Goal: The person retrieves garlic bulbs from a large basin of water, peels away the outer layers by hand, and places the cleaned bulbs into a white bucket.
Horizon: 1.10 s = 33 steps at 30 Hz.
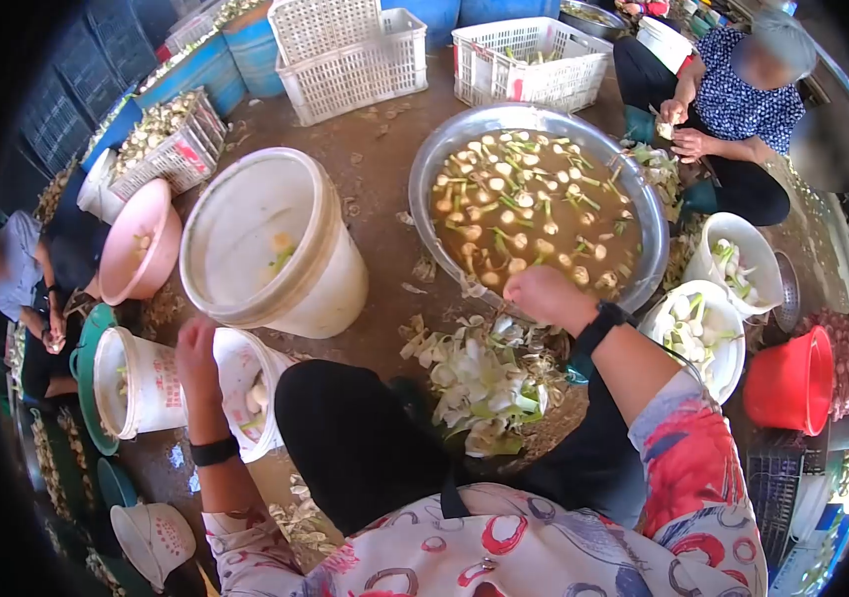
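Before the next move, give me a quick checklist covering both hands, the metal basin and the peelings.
1. Right hand at the near rim of the basin: ok.
2. Something held in the right hand: cannot tell, fingers hidden.
3. Left hand away from the basin: ok, by the white buckets.
4. Bulbs in the basin: ok, many.
5. Peelings cleared away: not ok, heaped in front of the person.

Person wears a pale top (544, 537) printed with red and grey-blue rings. The right sleeve (695, 473) carries red-pink patches and a greyish hem; the left sleeve (253, 559) is similarly patterned. Black left wristband (215, 453), black right wristband (601, 323). Trousers (350, 433): plain black.
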Tool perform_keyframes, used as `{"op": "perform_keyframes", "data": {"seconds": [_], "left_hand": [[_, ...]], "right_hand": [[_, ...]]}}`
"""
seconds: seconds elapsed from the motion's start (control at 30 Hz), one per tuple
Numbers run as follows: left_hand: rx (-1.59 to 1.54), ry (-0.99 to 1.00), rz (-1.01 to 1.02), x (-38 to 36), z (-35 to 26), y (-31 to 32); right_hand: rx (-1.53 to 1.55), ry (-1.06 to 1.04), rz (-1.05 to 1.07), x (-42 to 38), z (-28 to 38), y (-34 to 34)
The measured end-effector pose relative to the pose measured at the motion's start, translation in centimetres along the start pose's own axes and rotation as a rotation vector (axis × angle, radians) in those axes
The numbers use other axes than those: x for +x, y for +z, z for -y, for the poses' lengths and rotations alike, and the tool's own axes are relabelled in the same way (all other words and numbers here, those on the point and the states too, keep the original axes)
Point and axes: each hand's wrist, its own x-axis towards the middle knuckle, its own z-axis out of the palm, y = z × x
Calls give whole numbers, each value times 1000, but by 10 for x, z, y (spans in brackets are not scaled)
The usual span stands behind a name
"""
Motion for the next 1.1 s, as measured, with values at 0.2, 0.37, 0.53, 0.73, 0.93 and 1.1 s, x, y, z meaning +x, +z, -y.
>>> {"op": "perform_keyframes", "data": {"seconds": [0.2, 0.37, 0.53, 0.73, 0.93, 1.1], "left_hand": [[-358, 271, 681, -61, -165, 155], [-265, 181, 1071, -104, -122, 248], [-148, 185, 1106, -82, -114, 266], [-87, 93, 1110, -61, -101, 284], [-193, 60, 574, -43, -94, 297], [-314, 255, 282, -30, -97, 305]], "right_hand": [[-268, 189, 177, 45, -54, 39], [-134, 244, -80, 94, -103, 60], [9, 112, -528, 199, -111, 99], [-449, 189, 31, 234, -117, 156], [1315, 573, -11, 198, -61, 46], [1745, 392, 38, 119, 24, -18]]}}
